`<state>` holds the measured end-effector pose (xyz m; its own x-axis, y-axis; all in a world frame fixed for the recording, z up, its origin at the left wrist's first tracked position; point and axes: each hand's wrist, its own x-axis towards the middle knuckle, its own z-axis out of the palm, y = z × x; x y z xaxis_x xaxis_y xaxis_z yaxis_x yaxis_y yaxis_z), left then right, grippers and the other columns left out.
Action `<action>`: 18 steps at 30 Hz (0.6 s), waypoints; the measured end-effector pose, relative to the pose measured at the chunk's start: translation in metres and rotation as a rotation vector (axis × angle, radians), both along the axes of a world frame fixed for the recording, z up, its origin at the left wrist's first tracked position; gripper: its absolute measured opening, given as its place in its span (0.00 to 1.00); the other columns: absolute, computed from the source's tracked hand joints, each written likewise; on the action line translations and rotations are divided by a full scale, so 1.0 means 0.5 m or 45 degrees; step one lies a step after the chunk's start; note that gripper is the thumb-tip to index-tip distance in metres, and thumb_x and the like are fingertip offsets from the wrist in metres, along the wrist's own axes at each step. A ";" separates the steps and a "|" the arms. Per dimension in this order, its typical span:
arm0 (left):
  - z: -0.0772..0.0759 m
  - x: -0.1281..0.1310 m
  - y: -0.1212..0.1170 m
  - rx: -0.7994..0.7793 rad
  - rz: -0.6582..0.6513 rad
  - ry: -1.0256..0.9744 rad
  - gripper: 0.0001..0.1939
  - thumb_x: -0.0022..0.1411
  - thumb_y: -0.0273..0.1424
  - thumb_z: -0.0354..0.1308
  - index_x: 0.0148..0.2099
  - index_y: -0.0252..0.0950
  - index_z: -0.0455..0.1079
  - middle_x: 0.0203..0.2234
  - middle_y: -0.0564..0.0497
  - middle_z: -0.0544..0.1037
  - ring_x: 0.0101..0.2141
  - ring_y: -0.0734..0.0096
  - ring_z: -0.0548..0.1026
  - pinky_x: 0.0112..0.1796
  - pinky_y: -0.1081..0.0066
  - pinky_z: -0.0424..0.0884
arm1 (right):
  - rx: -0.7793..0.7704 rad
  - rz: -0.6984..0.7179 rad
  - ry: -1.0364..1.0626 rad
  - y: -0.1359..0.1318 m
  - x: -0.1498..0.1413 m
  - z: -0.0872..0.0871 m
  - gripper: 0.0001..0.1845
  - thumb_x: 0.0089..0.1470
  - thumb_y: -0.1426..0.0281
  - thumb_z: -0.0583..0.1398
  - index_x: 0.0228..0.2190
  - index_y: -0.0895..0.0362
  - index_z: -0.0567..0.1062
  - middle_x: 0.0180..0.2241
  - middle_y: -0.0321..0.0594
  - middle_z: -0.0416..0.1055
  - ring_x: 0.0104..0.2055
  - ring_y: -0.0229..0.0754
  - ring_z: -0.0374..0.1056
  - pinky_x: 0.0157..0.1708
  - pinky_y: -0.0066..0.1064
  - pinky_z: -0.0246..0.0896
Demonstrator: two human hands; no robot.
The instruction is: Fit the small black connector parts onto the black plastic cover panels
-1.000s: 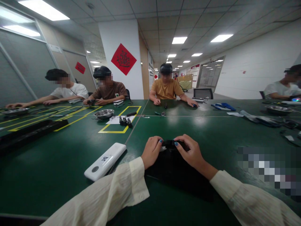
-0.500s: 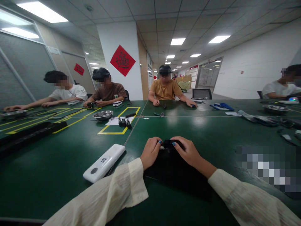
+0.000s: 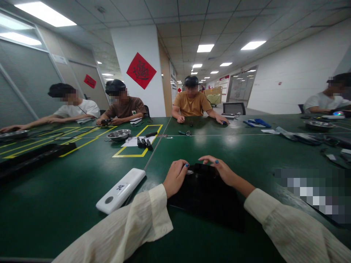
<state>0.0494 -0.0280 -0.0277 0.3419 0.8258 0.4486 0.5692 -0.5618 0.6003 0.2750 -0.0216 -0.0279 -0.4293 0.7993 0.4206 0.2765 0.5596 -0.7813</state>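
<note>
A flat black device point(image 3: 208, 195) lies on the green table point(image 3: 68, 197) right in front of me. My left hand point(image 3: 175, 177) rests curled on its far left corner, fingertips pressing a small black part point(image 3: 201, 168) at the far edge. My right hand point(image 3: 223, 171) hovers just over the far right of that part, fingers spread and lifted, holding nothing. Both arms wear cream sleeves.
A white power bank point(image 3: 120, 190) lies left of my left arm. Further off are a metal bowl point(image 3: 119, 134), small black parts point(image 3: 144, 143) on paper inside a yellow-taped rectangle, and a long black strip point(image 3: 33, 157) at left. Several people sit around the table with tools before them.
My right hand has lifted off the small black part and opened its fingers. My left hand has stayed in place on the device's corner.
</note>
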 end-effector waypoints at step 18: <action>0.003 0.001 -0.006 0.016 -0.027 0.034 0.12 0.66 0.33 0.41 0.39 0.37 0.65 0.36 0.48 0.72 0.42 0.64 0.68 0.45 0.63 0.64 | -0.115 -0.898 -0.926 0.077 0.067 -0.051 0.14 0.56 0.69 0.53 0.44 0.60 0.68 0.33 0.48 0.74 0.35 0.47 0.71 0.33 0.33 0.58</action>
